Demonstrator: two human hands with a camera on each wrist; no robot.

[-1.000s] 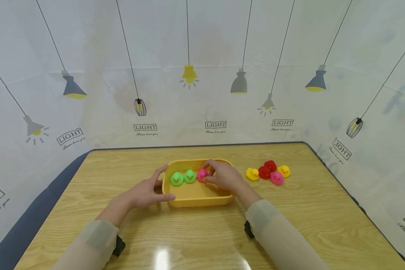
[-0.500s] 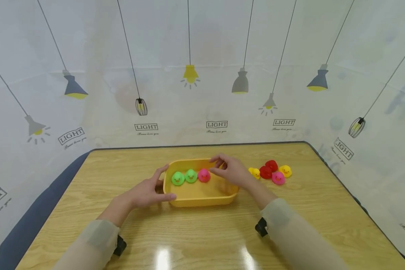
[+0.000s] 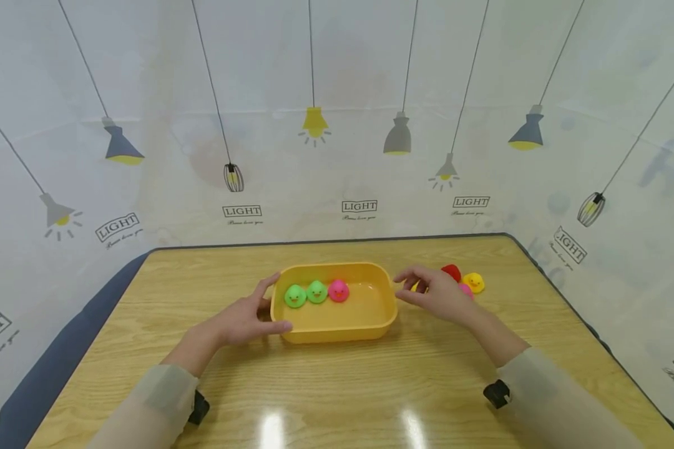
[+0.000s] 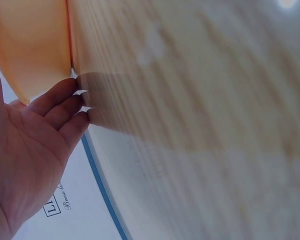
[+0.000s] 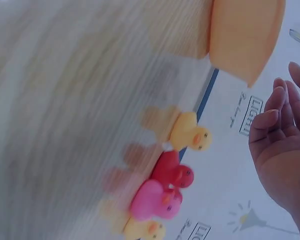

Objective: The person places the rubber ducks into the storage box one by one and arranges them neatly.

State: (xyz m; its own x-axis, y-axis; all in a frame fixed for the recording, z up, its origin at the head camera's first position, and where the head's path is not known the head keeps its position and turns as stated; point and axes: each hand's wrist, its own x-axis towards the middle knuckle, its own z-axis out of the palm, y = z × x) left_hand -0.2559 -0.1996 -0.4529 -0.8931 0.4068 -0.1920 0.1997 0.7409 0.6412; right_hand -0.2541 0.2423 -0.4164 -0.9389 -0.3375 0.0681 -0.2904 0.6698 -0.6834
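My left hand [image 3: 238, 319] holds the left end of a yellow plastic tray [image 3: 337, 335], its thumb at the near rim and its index finger by the far corner. In the left wrist view, the fingers [image 4: 65, 112] lie against the tray's outer wall. Two green rubber ducks [image 3: 295, 296] and a pink rubber duck [image 3: 339, 291] sit in a row inside. My right hand [image 3: 440, 294] is in the air just right of the tray, fingers loosely bent and holding nothing. It partly covers several loose ducks.
Right of the tray, the loose ducks include a yellow duck [image 5: 190, 132], a red duck [image 5: 171, 170] and a pink duck [image 5: 154, 200]. All of these stand on the wooden table [image 3: 326, 386]. A lamp-patterned cloth [image 3: 359, 174] rises behind the table's far edge.
My right hand has let go of the pink duck, left it beside the green ones, and moved right, out of the tray towards the loose ducks. My left hand stays at the tray.
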